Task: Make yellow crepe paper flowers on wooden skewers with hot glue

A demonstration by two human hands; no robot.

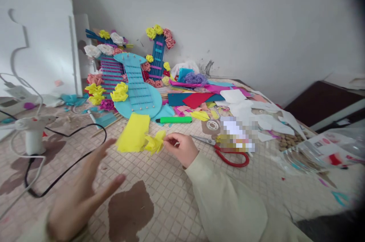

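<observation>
My right hand (181, 148) pinches the edge of a crumpled yellow paper flower (154, 142) above the middle of the table. Touching or overlapping the flower's left side is a flat yellow sheet (132, 133). My left hand (85, 192), blurred at the lower left, has thumb and fingers spread with nothing between them. Behind the sheet leans a light blue guitar-shaped board (139, 92) with strings and a yellow flower on its left edge. A green marker (176, 120) lies behind my right hand.
Red-handled scissors (232, 159) lie right of my right hand. At the left stands a white glue gun (34, 135) with a looping black cable (65, 175). Coloured paper scraps (199, 99) and a clear plastic bag (322, 149) spread along the back and right. Flower-trimmed boards (158, 59) lean on the wall.
</observation>
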